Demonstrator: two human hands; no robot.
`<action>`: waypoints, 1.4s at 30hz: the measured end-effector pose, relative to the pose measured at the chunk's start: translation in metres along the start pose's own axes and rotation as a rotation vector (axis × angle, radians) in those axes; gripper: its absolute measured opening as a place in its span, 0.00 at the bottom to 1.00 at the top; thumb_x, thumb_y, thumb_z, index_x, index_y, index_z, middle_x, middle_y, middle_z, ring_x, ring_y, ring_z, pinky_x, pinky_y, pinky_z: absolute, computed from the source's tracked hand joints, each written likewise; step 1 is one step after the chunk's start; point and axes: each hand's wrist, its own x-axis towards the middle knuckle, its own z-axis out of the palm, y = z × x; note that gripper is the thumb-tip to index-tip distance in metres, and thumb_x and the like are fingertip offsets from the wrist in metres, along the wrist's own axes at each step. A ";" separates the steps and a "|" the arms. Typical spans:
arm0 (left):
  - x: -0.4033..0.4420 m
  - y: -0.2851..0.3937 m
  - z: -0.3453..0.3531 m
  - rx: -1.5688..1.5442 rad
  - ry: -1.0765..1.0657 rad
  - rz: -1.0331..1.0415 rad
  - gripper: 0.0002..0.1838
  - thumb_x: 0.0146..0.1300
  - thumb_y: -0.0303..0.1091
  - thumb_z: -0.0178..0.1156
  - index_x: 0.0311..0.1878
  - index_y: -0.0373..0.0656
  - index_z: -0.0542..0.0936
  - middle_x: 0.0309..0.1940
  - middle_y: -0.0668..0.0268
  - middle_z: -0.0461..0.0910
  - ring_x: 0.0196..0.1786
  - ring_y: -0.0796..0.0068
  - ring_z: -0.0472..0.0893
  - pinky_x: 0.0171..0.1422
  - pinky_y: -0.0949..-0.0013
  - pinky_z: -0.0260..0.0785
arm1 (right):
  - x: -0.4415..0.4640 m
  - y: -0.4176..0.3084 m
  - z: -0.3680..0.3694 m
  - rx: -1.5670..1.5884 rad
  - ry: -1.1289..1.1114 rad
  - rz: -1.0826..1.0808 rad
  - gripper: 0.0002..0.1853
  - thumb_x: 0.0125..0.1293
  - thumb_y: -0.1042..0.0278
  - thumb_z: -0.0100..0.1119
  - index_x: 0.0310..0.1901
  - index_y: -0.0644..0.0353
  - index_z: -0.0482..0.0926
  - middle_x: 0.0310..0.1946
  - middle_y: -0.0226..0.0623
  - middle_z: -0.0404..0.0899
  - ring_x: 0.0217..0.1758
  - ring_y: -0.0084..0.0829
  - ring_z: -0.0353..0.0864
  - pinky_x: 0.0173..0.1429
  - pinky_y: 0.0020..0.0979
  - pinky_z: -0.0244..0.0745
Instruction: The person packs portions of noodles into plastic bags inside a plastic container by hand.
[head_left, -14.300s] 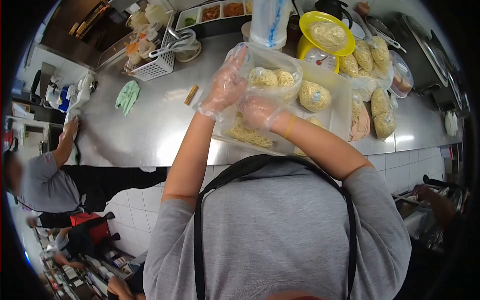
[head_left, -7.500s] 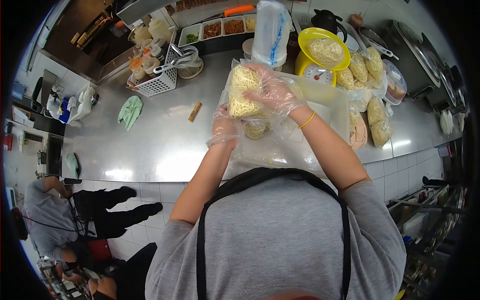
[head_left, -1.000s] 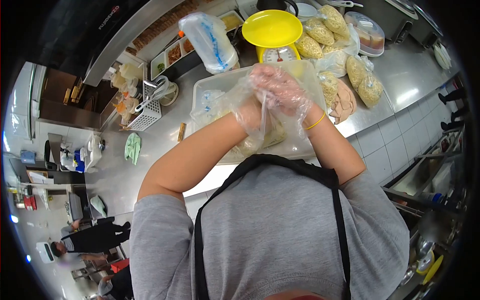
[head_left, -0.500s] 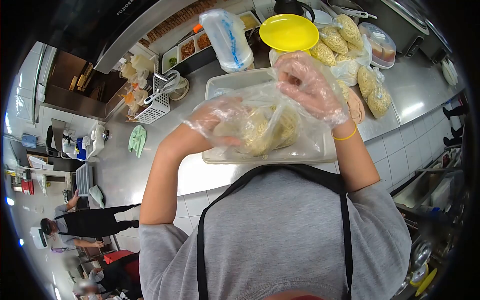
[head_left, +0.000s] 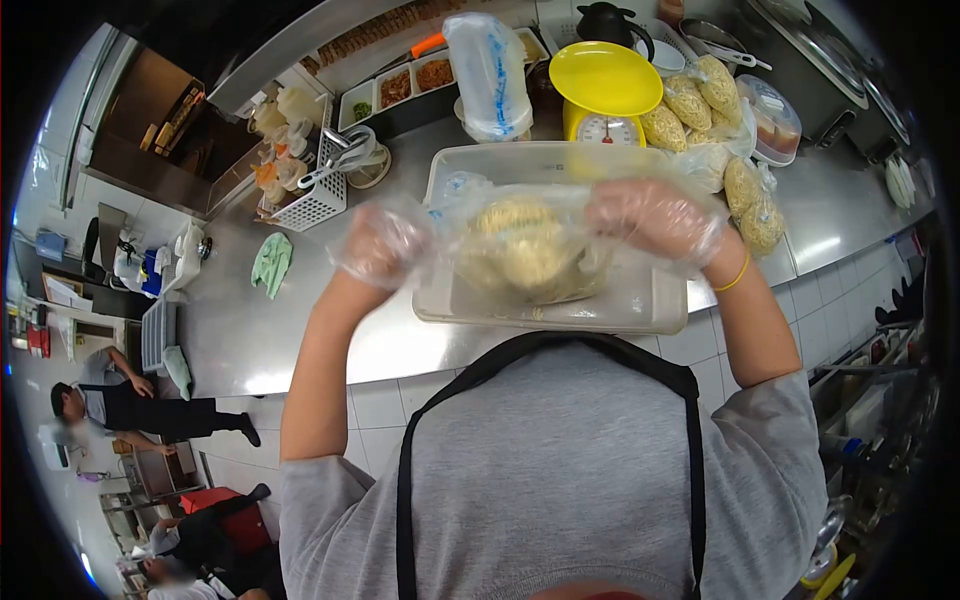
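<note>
A clear plastic bag of pale noodles (head_left: 520,240), blurred by motion, hangs over a translucent tub (head_left: 650,290). My left hand (head_left: 385,243), in a clear plastic glove, is closed on the bag's left end. At the right end, my gloved right hand (head_left: 645,215) grips the plastic too, with a yellow band at its wrist. The bag is stretched between both hands. Behind the tub stands a yellow scale (head_left: 606,78) whose pan holds nothing. More bagged noodles (head_left: 740,185) lie right of the tub.
A white basket of bottles (head_left: 318,205), a green cloth (head_left: 271,264) and a roll of plastic bags (head_left: 490,80) are on the steel counter (head_left: 230,330). Topping trays (head_left: 397,88) stand behind. At the far left are a person (head_left: 150,405) in a dark apron and others lower down.
Since half a second ago my hands have moved apart, and the noodle bag is now stretched between them. Earlier, bagged noodles lay on the scale's pan; now it is bare.
</note>
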 end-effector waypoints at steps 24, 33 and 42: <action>0.009 0.021 0.049 -0.851 0.262 -0.568 0.08 0.53 0.24 0.56 0.38 0.41 0.76 0.36 0.64 0.77 0.41 0.71 0.76 0.46 0.68 0.67 | 0.065 -0.026 0.029 -0.054 -0.050 -0.181 0.19 0.50 0.56 0.56 0.43 0.55 0.76 0.38 0.43 0.76 0.42 0.44 0.75 0.49 0.37 0.70; 0.005 0.028 0.046 -0.658 0.186 -0.449 0.10 0.53 0.25 0.57 0.40 0.43 0.77 0.35 0.65 0.78 0.37 0.73 0.77 0.42 0.69 0.69 | 0.049 -0.018 0.040 0.000 -0.140 0.271 0.23 0.49 0.54 0.58 0.46 0.56 0.72 0.45 0.44 0.73 0.49 0.46 0.70 0.54 0.42 0.65; 0.004 0.007 0.048 -0.828 0.308 -0.558 0.12 0.53 0.24 0.59 0.42 0.42 0.77 0.37 0.66 0.79 0.39 0.76 0.77 0.45 0.70 0.69 | 0.034 -0.009 0.002 0.298 0.055 -0.010 0.29 0.52 0.47 0.57 0.50 0.60 0.70 0.47 0.47 0.71 0.53 0.45 0.69 0.58 0.40 0.62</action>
